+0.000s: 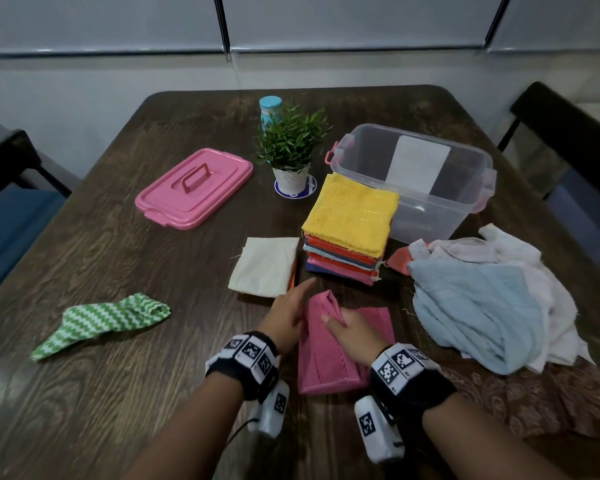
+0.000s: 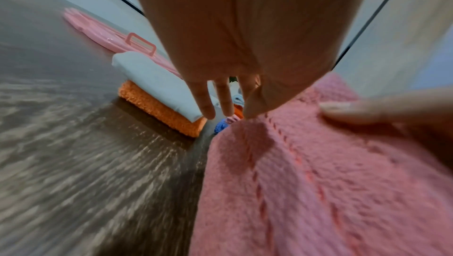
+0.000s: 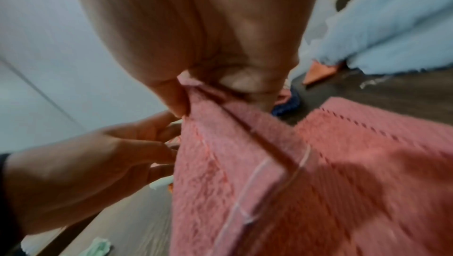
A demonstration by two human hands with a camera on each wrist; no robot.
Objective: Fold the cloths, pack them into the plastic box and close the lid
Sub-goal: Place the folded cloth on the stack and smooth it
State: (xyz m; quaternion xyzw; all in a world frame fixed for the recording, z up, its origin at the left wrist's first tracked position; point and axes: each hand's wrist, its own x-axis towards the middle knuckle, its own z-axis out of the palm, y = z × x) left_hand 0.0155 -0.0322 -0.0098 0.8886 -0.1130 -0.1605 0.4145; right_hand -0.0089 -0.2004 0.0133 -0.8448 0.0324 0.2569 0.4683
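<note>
- A soft pink terry cloth with stitched lines (image 1: 329, 344) lies half folded on the dark wood-grain bench (image 1: 118, 393), close to the person, between both hands.
- The right hand (image 1: 352, 336) pinches a raised flap of this cloth between thumb and fingers; the right wrist view shows the fabric clamped in that grip.
- The left hand (image 1: 286, 318) rests flat beside the cloth's left edge, fingers straight and apart, fingertips (image 2: 208, 113) pointing away from the person; it holds nothing.
- Risk: the flap may slip from the pinch and fall crooked, because terry is thick and only a small piece is held.
- Risk: the left hand does not look pressed down on the lower layer, so pulling the flap could drag the whole cloth and skew the fold.
- Risk: a reach forward could knock the tall stack of folded cloths topped by a yellow towel (image 1: 352, 216), which stands just beyond the hands and leans a little.
- A folded cream cloth on an orange one (image 1: 265, 266) lies left of the stack.
- The clear plastic box (image 1: 420, 181) stands open behind the stack, nothing packed in it yet; its pink lid with a handle (image 1: 194, 188) lies well apart to the left.
- A heap of unfolded pale blue and white cloths (image 1: 492, 303) waits at right; a green zigzag cloth (image 1: 101, 322) lies at left.
</note>
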